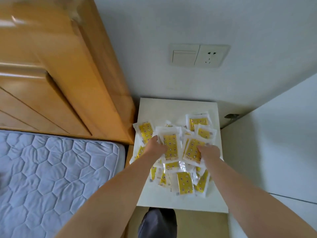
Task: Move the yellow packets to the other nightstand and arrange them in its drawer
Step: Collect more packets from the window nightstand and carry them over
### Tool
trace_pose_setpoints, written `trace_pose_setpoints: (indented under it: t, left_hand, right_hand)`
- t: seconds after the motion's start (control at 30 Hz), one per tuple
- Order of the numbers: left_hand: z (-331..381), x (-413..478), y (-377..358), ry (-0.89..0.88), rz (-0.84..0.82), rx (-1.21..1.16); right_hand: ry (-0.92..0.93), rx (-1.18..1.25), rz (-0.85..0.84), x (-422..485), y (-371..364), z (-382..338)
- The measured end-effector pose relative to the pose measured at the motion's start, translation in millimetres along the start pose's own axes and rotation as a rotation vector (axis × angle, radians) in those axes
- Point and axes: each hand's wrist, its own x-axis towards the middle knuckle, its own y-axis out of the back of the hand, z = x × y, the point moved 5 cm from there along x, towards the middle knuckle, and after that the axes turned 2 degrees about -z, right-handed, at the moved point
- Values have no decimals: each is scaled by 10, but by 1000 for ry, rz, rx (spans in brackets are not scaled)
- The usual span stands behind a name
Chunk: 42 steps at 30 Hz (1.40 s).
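We look down on the white nightstand (171,107), which stands in the corner between the wooden headboard (68,83) and a white panel (274,152) on the right. The yellow packets (185,182) lie on its top in a loose pile. Each one has a clear or white wrapper around a yellow middle, and many overlap one another. The pile covers the middle and the near part of the top, while a strip at the back stays bare. Some packets on the left side reach over the edge toward the headboard.

Both arms reach forward into the pile. The left hand (155,146) is curled around the left edge of a stack of packets (171,146), whose top packet faces us with its long side pointing away. How many packets are in this stack we cannot tell. The right hand (209,152) grips a tilted packet (193,150) at its right edge, with the thumb lying on the yellow face. The two held bundles are just beside each other, above the rest of the pile.

On the wall behind the nightstand there is a light switch (184,55) and just beside it a socket (211,56). On the left lies a quilted pale blue mattress (51,169), touching the headboard. Below the front edge of the nightstand we see a dark shoe (157,222) on the floor (202,224).
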Motion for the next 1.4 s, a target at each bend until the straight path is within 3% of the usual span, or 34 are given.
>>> trace_pose_setpoints:
  t: [0.13,0.23,0.3,0.43,0.63,0.83,1.13,1.4]
  left_hand:
    - [122,359,-116,-161,-17,376]
    - [-26,491,-262,-237,-73,781]
    - [-112,541,-292,-242,-98,885]
    - [-115,509,-262,-250,-95,975]
    - [74,178,-120,-354,-24,965]
    - [249,-487,16,-508,151,1036]
    - [25,-2088,132,-642,472,1076]
    - [-522,-3699,608,-601,759,856]
  right_hand:
    - [231,-263,44,203,-299,-283]
    - [381,-647,28,272,-489,-161]
    - [418,-815,3,305,-574,-92]
    - [450,-875,-33,236,-568,-104]
    - [480,-757,-70,-94,-434,-278]
    - [717,-701,11,-726,-219,-430]
    - [1004,-758,69,-2079,168,-122]
    - [1309,-683,112,-3653,89,-56]
